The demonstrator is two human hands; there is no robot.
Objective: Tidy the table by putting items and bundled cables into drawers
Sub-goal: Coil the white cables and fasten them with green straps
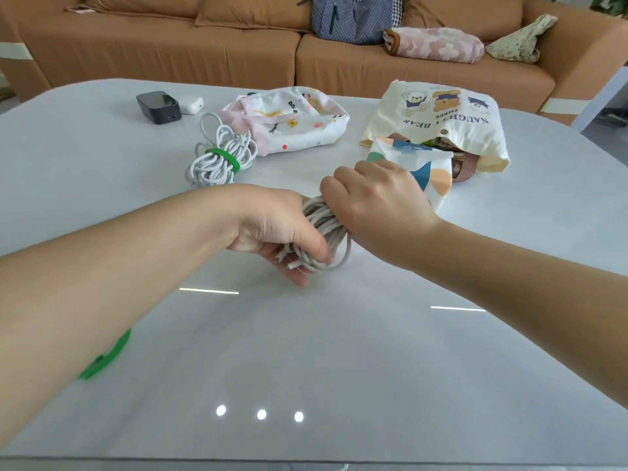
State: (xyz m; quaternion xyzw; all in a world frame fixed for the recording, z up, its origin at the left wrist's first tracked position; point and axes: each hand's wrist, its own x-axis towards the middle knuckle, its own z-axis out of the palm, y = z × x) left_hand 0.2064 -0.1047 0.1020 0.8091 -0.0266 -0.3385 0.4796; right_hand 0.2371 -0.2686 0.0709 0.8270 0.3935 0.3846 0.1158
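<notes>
Both my hands hold a coil of grey-white cable (pixel 323 229) just above the middle of the glossy table (pixel 306 351). My left hand (pixel 275 232) grips its lower loops from the left, thumb over the strands. From above, my right hand (pixel 370 198) is curled round the top of the coil. A second white cable bundle (pixel 217 158), bound with a green tie, lies further back on the left. A loose green tie (pixel 105 356) lies near the table's front left, partly under my left forearm.
A black box (pixel 158 107) and a white charger (pixel 191 105) sit at the back left. A pink-trimmed patterned pouch (pixel 289 120), a cream bear tote bag (pixel 441 120) and a small colourful pouch (pixel 428 168) lie behind my hands. A brown sofa (pixel 170 45) stands beyond the table.
</notes>
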